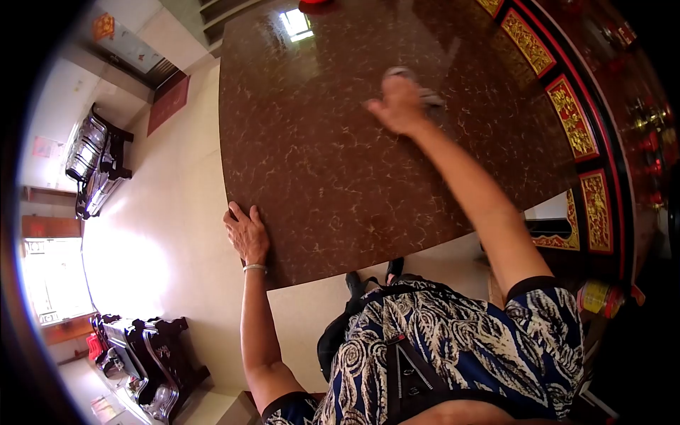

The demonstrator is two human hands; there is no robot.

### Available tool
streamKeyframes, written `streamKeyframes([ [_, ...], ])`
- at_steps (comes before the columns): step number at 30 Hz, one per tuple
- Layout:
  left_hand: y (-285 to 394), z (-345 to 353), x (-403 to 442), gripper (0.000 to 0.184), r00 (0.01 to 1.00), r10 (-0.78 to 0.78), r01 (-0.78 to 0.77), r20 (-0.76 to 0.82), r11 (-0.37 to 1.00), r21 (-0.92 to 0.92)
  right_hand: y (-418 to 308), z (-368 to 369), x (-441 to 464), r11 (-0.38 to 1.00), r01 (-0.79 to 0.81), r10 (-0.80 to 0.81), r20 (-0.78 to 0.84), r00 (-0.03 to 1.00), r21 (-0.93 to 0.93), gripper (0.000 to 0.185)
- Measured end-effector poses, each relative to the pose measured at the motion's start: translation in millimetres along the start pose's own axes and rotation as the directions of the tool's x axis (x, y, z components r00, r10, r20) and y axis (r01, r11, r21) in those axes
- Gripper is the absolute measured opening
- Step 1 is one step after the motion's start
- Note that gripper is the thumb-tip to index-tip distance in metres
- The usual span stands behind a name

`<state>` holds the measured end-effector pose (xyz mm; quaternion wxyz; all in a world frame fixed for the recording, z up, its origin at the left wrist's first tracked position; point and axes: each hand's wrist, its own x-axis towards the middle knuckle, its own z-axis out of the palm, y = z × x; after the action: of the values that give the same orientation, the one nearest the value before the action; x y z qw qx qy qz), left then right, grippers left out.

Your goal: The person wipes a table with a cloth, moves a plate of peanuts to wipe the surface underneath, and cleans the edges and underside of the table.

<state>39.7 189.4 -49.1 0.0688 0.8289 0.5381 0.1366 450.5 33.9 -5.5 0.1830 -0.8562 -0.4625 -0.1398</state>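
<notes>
A brown marbled tabletop [319, 170] fills the middle of the view. My right hand [402, 106] presses a grey cloth [431, 98] against its surface, toward the far side; the cloth shows only in part around the fingers, and the hand is slightly blurred. At the table's left edge, near the front corner, rests my left hand [246, 235], with its fingers spread over the rim and nothing held. A bracelet [255, 268] circles the left wrist.
A red object [315, 6] stands at the table's far edge. Carved gold-and-red panels [570, 117] line the right side. Dark wooden benches [99, 163] stand across the floor on the left. A yellow-labelled container [601, 297] sits at lower right.
</notes>
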Motion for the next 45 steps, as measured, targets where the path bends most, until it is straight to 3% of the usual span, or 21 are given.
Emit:
streamKeyframes([
  [3,1.2,-0.8,1.6,0.059,1.000,0.001,-0.001,-0.009,1.000,0.010,-124.3,38.5,7.2,0.971,0.194,-0.194,-0.014,0.981,0.142,0.062],
  [4,1.3,-1.4,1.7,0.058,1.000,-0.007,0.007,-0.001,1.000,-0.004,-161.8,25.2,12.0,0.950,0.184,-0.244,0.229,0.942,0.254,0.072],
  [5,1.0,-1.5,1.5,0.058,1.000,-0.014,0.014,0.009,1.000,-0.020,-190.1,43.5,9.5,0.929,0.279,-0.326,0.178,0.928,0.245,0.076],
  [8,0.9,-1.1,0.8,0.058,1.000,-0.014,0.015,0.021,0.999,-0.037,-242.5,83.4,7.1,0.856,0.454,-0.498,0.157,0.853,0.248,0.085],
  [10,-0.9,-1.7,0.5,0.059,1.000,-0.002,0.003,0.018,0.999,-0.038,-237.3,89.0,26.3,0.881,0.425,-0.462,0.184,0.868,0.209,0.085],
  [12,-2.8,0.9,-0.3,0.059,1.000,0.013,-0.012,0.026,0.999,-0.042,-206.4,76.7,50.2,0.940,0.297,-0.336,0.296,0.894,0.169,0.082],
  [15,-4.2,0.8,1.0,0.060,0.999,0.001,0.000,0.034,1.000,-0.031,-106.8,58.3,86.8,0.989,0.115,-0.135,0.254,0.958,0.091,0.080],
  [18,-0.8,-2.5,1.0,0.059,1.000,0.012,-0.010,0.029,0.998,-0.061,22.0,50.2,95.9,1.000,-0.007,0.007,0.036,0.999,0.007,0.065],
  [20,-1.8,-1.6,1.2,0.060,1.000,0.014,-0.013,0.028,0.998,-0.055,82.2,-13.6,79.9,0.965,-0.244,0.255,0.128,0.958,-0.091,0.060],
  [23,-1.4,-1.0,0.6,0.060,0.999,-0.004,0.006,0.042,0.999,-0.040,192.8,-56.5,39.0,0.882,-0.417,0.440,0.068,0.895,-0.222,0.067],
  [24,-2.6,0.5,0.9,0.060,1.000,0.002,-0.001,0.030,0.999,-0.039,236.6,-57.1,18.0,0.867,-0.425,0.422,-0.070,0.904,-0.259,0.063],
  [25,-3.4,1.6,1.2,0.060,1.000,0.007,-0.006,0.019,0.999,-0.037,254.5,-84.0,3.5,0.787,-0.557,0.587,0.047,0.808,-0.265,0.071],
  [27,-2.8,0.2,2.4,0.060,1.000,0.009,-0.009,0.022,1.000,-0.018,309.7,-86.9,-29.9,0.676,-0.626,0.664,-0.047,0.747,-0.388,0.090],
  [28,-1.9,-0.6,2.0,0.060,1.000,0.009,-0.010,0.025,1.000,0.003,305.9,-90.2,-23.6,0.683,-0.620,0.657,-0.046,0.753,-0.387,0.090],
  [30,1.0,-2.7,0.3,0.060,1.000,-0.002,0.002,0.029,1.000,0.009,294.5,-101.1,-16.7,0.558,-0.767,0.817,0.047,0.574,-0.316,0.092],
  [32,0.6,-4.8,0.7,0.060,1.000,-0.001,0.000,0.030,1.000,0.015,256.4,-90.9,5.5,0.748,-0.596,0.643,0.101,0.759,-0.292,0.082],
  [35,0.4,-2.2,3.9,0.060,1.000,-0.002,0.001,0.030,1.000,0.015,160.2,-29.0,43.4,0.923,-0.285,0.274,-0.076,0.959,-0.258,0.067],
  [37,0.0,-2.1,3.4,0.060,1.000,-0.008,0.008,0.030,1.000,-0.003,73.6,-13.3,70.7,0.982,-0.180,0.186,0.135,0.973,-0.056,0.063],
  [38,-0.5,-2.1,3.2,0.060,1.000,-0.007,0.007,0.030,1.000,0.002,45.2,25.9,80.1,0.999,-0.047,0.048,0.023,0.999,-0.019,0.062],
  [42,-2.0,-0.7,4.2,0.060,0.999,-0.011,0.011,0.038,1.000,-0.016,-110.4,58.6,82.9,0.958,0.204,-0.227,0.096,0.969,0.203,0.071],
  [45,-4.7,-1.8,2.3,0.061,0.999,-0.018,0.020,0.051,0.999,-0.031,-189.7,72.7,69.4,0.882,0.328,-0.425,0.274,0.863,0.337,0.085],
])
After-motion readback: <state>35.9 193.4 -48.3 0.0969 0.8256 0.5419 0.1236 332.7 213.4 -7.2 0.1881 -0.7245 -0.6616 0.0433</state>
